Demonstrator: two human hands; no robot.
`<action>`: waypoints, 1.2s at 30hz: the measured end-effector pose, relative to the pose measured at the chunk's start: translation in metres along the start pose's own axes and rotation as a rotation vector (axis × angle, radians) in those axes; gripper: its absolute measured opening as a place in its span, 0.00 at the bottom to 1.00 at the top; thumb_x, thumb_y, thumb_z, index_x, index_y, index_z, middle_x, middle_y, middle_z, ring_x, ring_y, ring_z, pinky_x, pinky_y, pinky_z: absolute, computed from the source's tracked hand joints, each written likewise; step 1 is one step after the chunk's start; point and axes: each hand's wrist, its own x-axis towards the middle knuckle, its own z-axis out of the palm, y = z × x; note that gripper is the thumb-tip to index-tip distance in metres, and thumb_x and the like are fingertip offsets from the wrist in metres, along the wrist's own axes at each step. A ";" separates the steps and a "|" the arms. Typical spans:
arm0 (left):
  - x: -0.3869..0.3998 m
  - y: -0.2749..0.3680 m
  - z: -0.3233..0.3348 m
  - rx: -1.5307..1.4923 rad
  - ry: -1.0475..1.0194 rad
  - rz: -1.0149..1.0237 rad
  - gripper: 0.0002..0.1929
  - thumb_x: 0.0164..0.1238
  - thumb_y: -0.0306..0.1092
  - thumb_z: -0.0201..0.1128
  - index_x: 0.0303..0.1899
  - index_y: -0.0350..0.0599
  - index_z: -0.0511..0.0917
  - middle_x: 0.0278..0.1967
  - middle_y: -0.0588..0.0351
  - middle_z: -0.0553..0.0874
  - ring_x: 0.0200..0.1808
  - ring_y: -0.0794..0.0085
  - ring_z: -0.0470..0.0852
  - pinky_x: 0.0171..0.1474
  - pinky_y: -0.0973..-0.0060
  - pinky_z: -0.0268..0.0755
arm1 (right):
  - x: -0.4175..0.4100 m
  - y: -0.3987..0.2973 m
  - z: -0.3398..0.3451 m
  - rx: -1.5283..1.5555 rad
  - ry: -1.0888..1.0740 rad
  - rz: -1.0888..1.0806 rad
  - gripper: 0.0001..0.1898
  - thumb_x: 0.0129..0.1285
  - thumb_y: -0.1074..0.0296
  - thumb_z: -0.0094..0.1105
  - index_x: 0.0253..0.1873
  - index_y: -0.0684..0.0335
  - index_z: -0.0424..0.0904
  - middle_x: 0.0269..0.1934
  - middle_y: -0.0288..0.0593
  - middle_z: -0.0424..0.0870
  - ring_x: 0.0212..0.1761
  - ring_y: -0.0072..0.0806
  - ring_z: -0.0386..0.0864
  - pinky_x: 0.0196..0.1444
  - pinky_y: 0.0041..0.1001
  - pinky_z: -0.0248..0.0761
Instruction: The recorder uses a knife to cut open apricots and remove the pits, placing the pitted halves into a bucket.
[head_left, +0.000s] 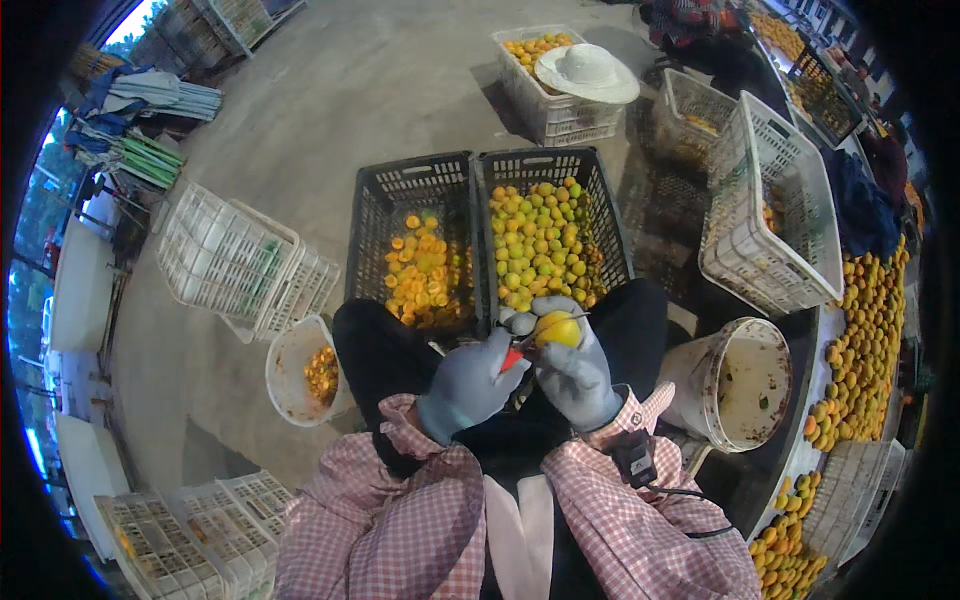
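My left hand (471, 384), in a grey glove, is closed on the red handle (511, 359) of a small tool, whose working end points toward the fruit. In my gloved right hand (576, 367) is a yellow fruit (558, 329), apricot-like, with a thin dark curved piece lying across it. Just beyond the hands stand two black plastic crates side by side. The left crate (363, 225) holds orange, opened fruit halves (424, 262); the right crate (611, 217) holds whole green-yellow fruits (536, 240).
A white bucket (279, 375) with orange bits stands left, a larger stained bucket (731, 382) right. White crates (225, 255) lie at left; another (802, 225) stands at right. Farther off, a straw-like hat (589, 71) rests on a fruit crate. Fruit (862, 352) covers a right-hand table; people are beyond.
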 end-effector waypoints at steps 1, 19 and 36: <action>-0.001 0.001 -0.001 -0.086 0.045 -0.069 0.14 0.64 0.40 0.64 0.44 0.40 0.74 0.19 0.47 0.79 0.21 0.54 0.81 0.25 0.62 0.71 | -0.003 -0.004 0.002 -0.210 0.023 -0.018 0.26 0.60 0.74 0.57 0.64 0.63 0.64 0.58 0.51 0.75 0.60 0.36 0.73 0.65 0.36 0.64; -0.007 0.001 -0.006 -0.223 -0.173 -0.172 0.16 0.66 0.33 0.60 0.53 0.40 0.71 0.26 0.45 0.82 0.26 0.54 0.83 0.29 0.64 0.73 | -0.009 -0.025 -0.002 -0.397 0.133 0.099 0.33 0.50 0.82 0.70 0.61 0.62 0.64 0.53 0.44 0.74 0.55 0.30 0.75 0.57 0.30 0.71; -0.010 0.012 -0.007 0.198 -0.011 -0.029 0.16 0.60 0.34 0.65 0.48 0.42 0.75 0.28 0.46 0.84 0.30 0.50 0.83 0.29 0.61 0.74 | -0.010 0.003 0.004 -0.184 0.134 -0.109 0.30 0.57 0.82 0.63 0.63 0.62 0.61 0.53 0.46 0.75 0.58 0.32 0.74 0.61 0.32 0.69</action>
